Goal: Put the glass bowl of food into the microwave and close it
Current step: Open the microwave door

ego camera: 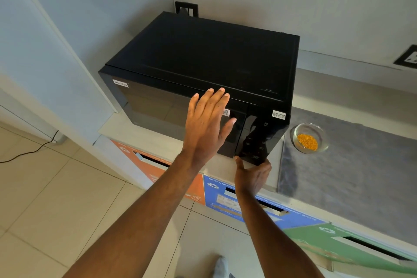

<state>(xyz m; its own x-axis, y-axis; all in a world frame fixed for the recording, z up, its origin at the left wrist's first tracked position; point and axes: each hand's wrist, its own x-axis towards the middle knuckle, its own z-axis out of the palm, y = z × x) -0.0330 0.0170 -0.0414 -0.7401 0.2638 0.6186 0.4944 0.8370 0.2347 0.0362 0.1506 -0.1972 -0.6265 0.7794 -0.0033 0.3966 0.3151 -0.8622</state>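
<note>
Beige floor tiles point(67, 198) fill the near ground, and above them run waste-bin panels set into the cabinet front: an orange panel point(158, 171), a blue panel point(248, 205) and a green panel point(338, 239), each with a slot. Two bare forearms reach up over them. The right hand point(252, 176) sits at the lower front corner of the microwave point(203, 56), under its control panel point(257, 142), fingers point(265, 165) curled loosely against the bottom edge and gripping nothing. The left hand point(207, 124) is higher, spread flat with fingers released, in front of the closed door point(158, 108); whether the palm touches the glass cannot be told. The black microwave stands on a pale surface point(140, 133) in a wall corner, a small white label point(120, 83) at the door's upper left. Just to its right, outside it, the glass bowl point(310, 137) with orange-yellow food point(307, 141) rests on a grey mat point(361, 176). Farther back, a wall socket point(408, 57) shows on the right.
</note>
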